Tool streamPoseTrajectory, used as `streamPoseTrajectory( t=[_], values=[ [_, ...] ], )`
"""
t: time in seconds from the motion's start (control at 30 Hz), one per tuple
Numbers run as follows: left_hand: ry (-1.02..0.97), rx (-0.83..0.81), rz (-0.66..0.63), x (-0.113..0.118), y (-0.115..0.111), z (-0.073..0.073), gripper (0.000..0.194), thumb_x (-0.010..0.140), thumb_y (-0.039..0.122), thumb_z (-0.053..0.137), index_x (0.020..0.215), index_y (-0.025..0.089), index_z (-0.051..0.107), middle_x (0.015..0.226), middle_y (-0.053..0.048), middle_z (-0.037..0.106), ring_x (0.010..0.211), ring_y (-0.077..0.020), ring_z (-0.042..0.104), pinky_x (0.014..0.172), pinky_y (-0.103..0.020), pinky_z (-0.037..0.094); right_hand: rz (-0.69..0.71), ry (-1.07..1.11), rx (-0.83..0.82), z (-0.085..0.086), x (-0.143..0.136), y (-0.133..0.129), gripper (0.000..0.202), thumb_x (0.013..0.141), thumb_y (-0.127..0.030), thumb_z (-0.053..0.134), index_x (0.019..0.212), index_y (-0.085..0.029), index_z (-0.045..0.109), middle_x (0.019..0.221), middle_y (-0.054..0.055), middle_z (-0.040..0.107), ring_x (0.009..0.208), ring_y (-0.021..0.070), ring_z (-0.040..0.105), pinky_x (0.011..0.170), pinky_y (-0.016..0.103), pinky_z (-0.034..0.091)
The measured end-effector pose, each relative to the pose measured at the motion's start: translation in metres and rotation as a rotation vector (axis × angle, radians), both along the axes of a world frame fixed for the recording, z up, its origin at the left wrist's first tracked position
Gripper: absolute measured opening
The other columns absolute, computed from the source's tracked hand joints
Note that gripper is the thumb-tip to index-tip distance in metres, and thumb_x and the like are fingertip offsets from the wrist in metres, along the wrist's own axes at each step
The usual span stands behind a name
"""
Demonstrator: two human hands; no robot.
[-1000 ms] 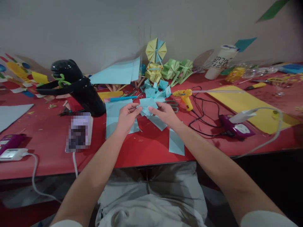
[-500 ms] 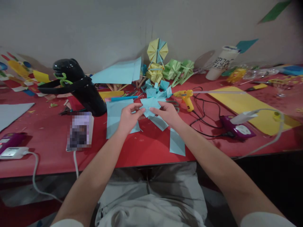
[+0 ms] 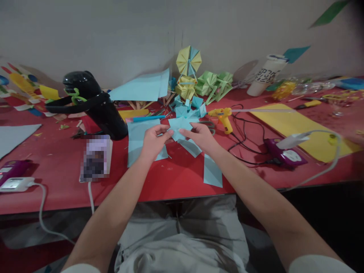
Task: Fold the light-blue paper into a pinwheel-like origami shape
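Observation:
A folded piece of light blue paper [image 3: 179,125] is held between both hands above the table. My left hand [image 3: 155,141] pinches its left side, thumb on top. My right hand [image 3: 203,137] grips the right side the same way, the two thumbs close together near the middle. Light blue paper sheets [image 3: 139,142] lie under and beside my left hand, and a small blue paper piece [image 3: 212,172] is below my right wrist. Just beyond the hands are several folded blue paper pieces [image 3: 182,110]. Scissors handles [image 3: 211,127] show partly behind my right hand.
A yellow glue gun [image 3: 224,118] with a black cord lies right of the hands. A black bottle [image 3: 96,102] leans at left, behind a phone [image 3: 96,157]. Yellow and green paper models [image 3: 189,72] stand at the wall. A purple power socket [image 3: 286,153] sits at right beside yellow sheets [image 3: 301,129].
Almost nothing differs. Both hands keep hold of the folded blue paper, with only a very slight shift of the fingers and paper.

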State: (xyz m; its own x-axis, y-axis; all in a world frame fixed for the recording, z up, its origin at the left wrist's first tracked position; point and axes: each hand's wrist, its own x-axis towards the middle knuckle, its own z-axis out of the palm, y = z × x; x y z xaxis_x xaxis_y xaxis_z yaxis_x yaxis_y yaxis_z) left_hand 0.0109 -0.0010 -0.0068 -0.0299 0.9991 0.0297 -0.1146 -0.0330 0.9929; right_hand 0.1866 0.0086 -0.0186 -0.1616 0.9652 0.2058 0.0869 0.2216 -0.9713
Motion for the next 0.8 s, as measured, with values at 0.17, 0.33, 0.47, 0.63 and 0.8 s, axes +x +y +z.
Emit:
streamPoseTrajectory(
  t=[0.17, 0.33, 0.47, 0.63, 0.8],
  values=[
    [-0.035, -0.057, -0.036, -0.0003, 0.0003, 0.0011, 0.021, 0.069, 0.021, 0.078, 0.083, 0.014, 0.064, 0.074, 0.001, 0.061, 0.069, -0.0119, 0.062, 0.069, -0.032, 0.06, -0.041, 0.019, -0.009, -0.0032, 0.0002, 0.0027, 0.04, 0.074, -0.053, 0.072, 0.065, -0.018, 0.054, 0.058, -0.004, 0.047, 0.057, 0.0094, 0.041, 0.055, 0.026, 0.034],
    [0.006, -0.168, -0.154, -0.0005, -0.0031, 0.0059, 0.017, 0.074, 0.016, 0.075, 0.077, 0.014, 0.058, 0.071, 0.0, 0.064, 0.066, -0.0137, 0.068, 0.07, -0.03, 0.059, -0.088, 0.022, 0.011, -0.0062, 0.0024, 0.006, 0.048, 0.074, -0.059, 0.069, 0.06, -0.019, 0.046, 0.056, -0.005, 0.041, 0.056, 0.0089, 0.037, 0.054, 0.026, 0.031],
    [0.055, -0.238, -0.221, -0.0003, -0.0048, 0.0084, 0.015, 0.078, 0.013, 0.071, 0.077, 0.014, 0.056, 0.073, -0.004, 0.069, 0.071, -0.0167, 0.072, 0.067, -0.028, 0.057, -0.107, 0.025, 0.044, -0.0055, 0.0028, 0.0055, 0.053, 0.078, -0.059, 0.067, 0.057, -0.02, 0.038, 0.055, -0.006, 0.031, 0.055, 0.0082, 0.031, 0.052, 0.026, 0.026],
    [0.125, -0.305, -0.27, 0.0005, -0.0047, 0.0085, 0.012, 0.08, 0.011, 0.068, 0.076, 0.013, 0.057, 0.073, -0.008, 0.072, 0.07, -0.0171, 0.072, 0.066, -0.028, 0.055, -0.099, -0.026, 0.068, -0.0044, 0.0023, 0.0048, 0.054, 0.082, -0.06, 0.06, 0.055, -0.02, 0.036, 0.056, -0.005, 0.028, 0.055, 0.0085, 0.027, 0.052, 0.027, 0.023],
    [0.172, -0.295, -0.316, -0.0002, -0.0029, 0.0031, 0.011, 0.078, 0.013, 0.067, 0.074, 0.014, 0.057, 0.074, -0.009, 0.073, 0.069, -0.018, 0.07, 0.063, -0.029, 0.052, -0.101, -0.087, 0.061, -0.0015, 0.003, 0.004, 0.058, 0.076, -0.066, 0.062, 0.053, -0.02, 0.035, 0.055, -0.004, 0.026, 0.055, 0.009, 0.024, 0.052, 0.028, 0.02]
  ],
)
